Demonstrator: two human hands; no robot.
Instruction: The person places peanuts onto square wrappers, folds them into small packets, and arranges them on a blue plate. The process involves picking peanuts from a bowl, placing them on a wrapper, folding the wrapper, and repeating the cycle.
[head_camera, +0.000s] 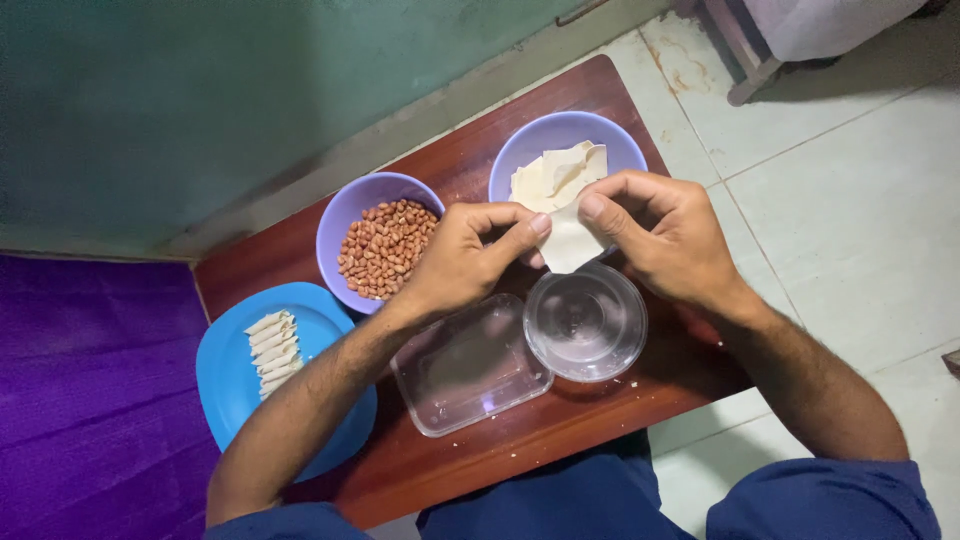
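Both hands meet above the round clear bowl, which serves as the reference point. Left hand: thumb and curled fingers pinched together on the left edge of the pale wrapper sheet. Right hand: thumb and forefinger clamped on the upper right edge of the same sheet. The sheet hangs between the two hands, directly behind the bowl's far rim, its lower corner pointing down toward the bowl. Neither hand is nearer; each grips one side.

Behind the bowl stands a purple bowl of wrapper sheets. Behind and left of the bowl stands a purple bowl of peanuts. Touching the bowl's left side is a clear rectangular tray. Far left of it, a blue plate carries a row of rolled pieces. All rest on a brown wooden table.

Hidden or unclear: the fingertips of both hands cover the sheet's top edge, so its full outline cannot be traced. Whether anything lies on the sheet cannot be told. Contents of the clear bowl are hard to make out; it looks empty or holds clear liquid.
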